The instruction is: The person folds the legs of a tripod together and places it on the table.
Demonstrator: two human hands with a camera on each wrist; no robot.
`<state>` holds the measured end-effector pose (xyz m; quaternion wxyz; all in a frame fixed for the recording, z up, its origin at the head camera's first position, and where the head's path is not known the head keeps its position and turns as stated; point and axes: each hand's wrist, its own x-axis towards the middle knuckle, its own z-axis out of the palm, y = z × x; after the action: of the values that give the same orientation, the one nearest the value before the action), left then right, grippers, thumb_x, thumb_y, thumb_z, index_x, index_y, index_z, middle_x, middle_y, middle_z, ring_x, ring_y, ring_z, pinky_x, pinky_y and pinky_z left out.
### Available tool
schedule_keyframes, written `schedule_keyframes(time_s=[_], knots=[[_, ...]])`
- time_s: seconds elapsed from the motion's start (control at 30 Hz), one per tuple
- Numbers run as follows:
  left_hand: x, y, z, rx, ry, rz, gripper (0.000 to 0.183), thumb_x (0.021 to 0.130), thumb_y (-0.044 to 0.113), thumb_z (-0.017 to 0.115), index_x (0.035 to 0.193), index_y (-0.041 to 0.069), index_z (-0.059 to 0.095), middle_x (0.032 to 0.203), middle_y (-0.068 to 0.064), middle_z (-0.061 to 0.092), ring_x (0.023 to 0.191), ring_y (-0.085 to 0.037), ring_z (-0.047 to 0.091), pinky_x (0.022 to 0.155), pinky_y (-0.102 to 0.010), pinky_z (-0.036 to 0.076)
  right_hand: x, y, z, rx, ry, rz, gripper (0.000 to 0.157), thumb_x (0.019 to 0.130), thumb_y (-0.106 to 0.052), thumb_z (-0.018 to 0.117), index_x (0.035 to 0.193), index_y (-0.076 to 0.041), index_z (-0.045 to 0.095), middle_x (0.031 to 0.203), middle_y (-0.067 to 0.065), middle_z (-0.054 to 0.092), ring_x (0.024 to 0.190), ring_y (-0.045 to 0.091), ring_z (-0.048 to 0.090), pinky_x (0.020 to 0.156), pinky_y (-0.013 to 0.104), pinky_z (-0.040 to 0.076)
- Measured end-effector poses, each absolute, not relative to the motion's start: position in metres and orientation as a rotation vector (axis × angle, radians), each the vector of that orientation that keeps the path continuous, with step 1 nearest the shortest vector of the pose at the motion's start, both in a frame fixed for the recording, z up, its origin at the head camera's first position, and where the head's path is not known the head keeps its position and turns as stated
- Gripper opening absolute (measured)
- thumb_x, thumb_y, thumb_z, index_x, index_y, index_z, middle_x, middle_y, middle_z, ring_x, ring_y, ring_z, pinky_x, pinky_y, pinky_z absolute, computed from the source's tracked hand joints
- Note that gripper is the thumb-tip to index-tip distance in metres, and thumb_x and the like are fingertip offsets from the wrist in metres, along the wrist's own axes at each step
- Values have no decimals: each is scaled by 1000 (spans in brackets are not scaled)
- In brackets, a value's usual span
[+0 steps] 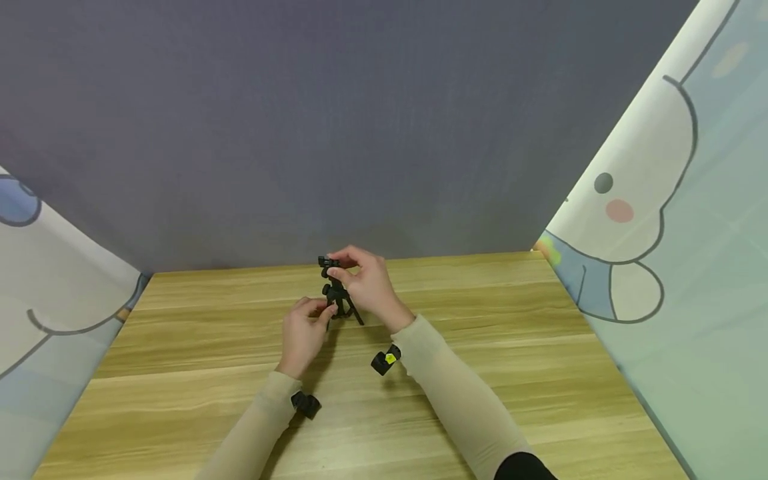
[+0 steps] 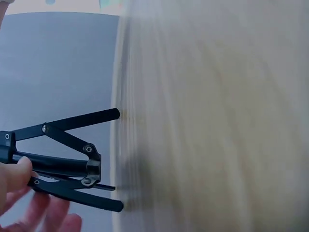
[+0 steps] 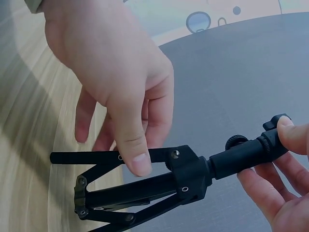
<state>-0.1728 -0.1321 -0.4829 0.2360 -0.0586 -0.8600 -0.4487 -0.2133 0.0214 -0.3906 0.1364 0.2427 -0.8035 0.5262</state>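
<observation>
A small black tripod (image 1: 337,293) stands upright near the back of the wooden table, its legs spread. My left hand (image 1: 303,330) pinches one leg between thumb and fingers, below the collar where the legs join. Higher up, my right hand (image 1: 367,283) grips the tripod's head with thumb and fingertips, beside a knob. In the left wrist view, the folding leg braces (image 2: 67,140) are spread, with the feet at the table's surface. The right wrist view shows the centre column (image 3: 140,191) between the legs and a ridged knob (image 3: 236,141) on the upper tube.
The wooden table (image 1: 480,373) ends at a dark grey panel (image 1: 360,133) right behind the tripod. Cartoon-printed sheets (image 1: 636,267) flank both sides. Each wrist wears a small black camera, such as the one on the right wrist (image 1: 384,361).
</observation>
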Motion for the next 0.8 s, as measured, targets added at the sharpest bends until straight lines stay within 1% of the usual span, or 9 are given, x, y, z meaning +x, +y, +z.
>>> schedule_keyframes(time_s=[0.07, 0.13, 0.23, 0.4, 0.47, 0.5, 0.63, 0.7, 0.8], knots=[[-172, -131, -483, -170, -2377, -1151, 11, 84, 10, 81, 87, 0, 77, 83, -7, 69, 71, -22, 68, 62, -39, 56, -213, 21, -392, 700, -2329, 1518, 20, 89, -13, 76, 110, -11, 73, 98, 1, 72, 89, 12, 66, 61, 24, 50], [-171, -130, -482, -170, -2385, -1104, 12, 85, 10, 81, 86, -1, 76, 82, -8, 68, 69, -23, 67, 61, -39, 55, -213, 22, -393, 698, -2326, 1514, 20, 90, -14, 76, 110, -11, 73, 97, 1, 72, 89, 14, 66, 64, 24, 51], [-169, -127, -482, -153, -2381, -1089, 12, 86, 9, 80, 84, -1, 74, 80, -9, 64, 68, -23, 63, 59, -38, 51, -213, 22, -394, 694, -2316, 1517, 20, 90, -13, 75, 110, -11, 73, 97, 1, 72, 89, 17, 66, 67, 26, 52], [-169, -124, -479, -122, -2406, -1084, 14, 88, 8, 77, 79, 1, 68, 74, -7, 55, 63, -22, 53, 57, -35, 42, -215, 23, -395, 655, -2301, 1536, 19, 91, -13, 74, 110, -12, 72, 97, 0, 72, 89, 13, 65, 71, 27, 52], [-169, -127, -478, -134, -2432, -1059, 14, 88, 9, 77, 79, 2, 68, 74, -6, 56, 63, -21, 54, 55, -34, 42, -215, 23, -395, 638, -2302, 1545, 19, 91, -14, 74, 110, -13, 72, 97, -1, 72, 89, 11, 65, 72, 28, 52], [-169, -128, -476, -146, -2444, -1033, 14, 88, 10, 78, 80, 3, 69, 75, -6, 58, 63, -21, 55, 54, -35, 44, -215, 23, -395, 633, -2302, 1552, 19, 91, -14, 74, 110, -13, 72, 97, -1, 72, 89, 11, 65, 71, 28, 52], [-168, -133, -470, -206, -2480, -905, 13, 87, 14, 80, 81, 3, 75, 75, -7, 69, 60, -21, 64, 49, -37, 48, -214, 23, -394, 644, -2296, 1553, 19, 90, -14, 75, 109, -12, 73, 96, 0, 71, 89, 16, 66, 67, 27, 51], [-167, -134, -468, -216, -2501, -841, 14, 86, 15, 80, 81, 3, 76, 72, -7, 71, 55, -20, 63, 45, -36, 46, -212, 21, -394, 658, -2289, 1549, 19, 90, -13, 76, 109, -12, 73, 95, 1, 72, 89, 18, 67, 64, 26, 50], [-166, -136, -467, -213, -2541, -808, 15, 87, 17, 79, 81, 3, 77, 67, -7, 69, 47, -16, 56, 41, -33, 40, -211, 19, -395, 676, -2285, 1537, 19, 89, -13, 76, 109, -12, 73, 97, 1, 72, 90, 19, 67, 62, 25, 50]])
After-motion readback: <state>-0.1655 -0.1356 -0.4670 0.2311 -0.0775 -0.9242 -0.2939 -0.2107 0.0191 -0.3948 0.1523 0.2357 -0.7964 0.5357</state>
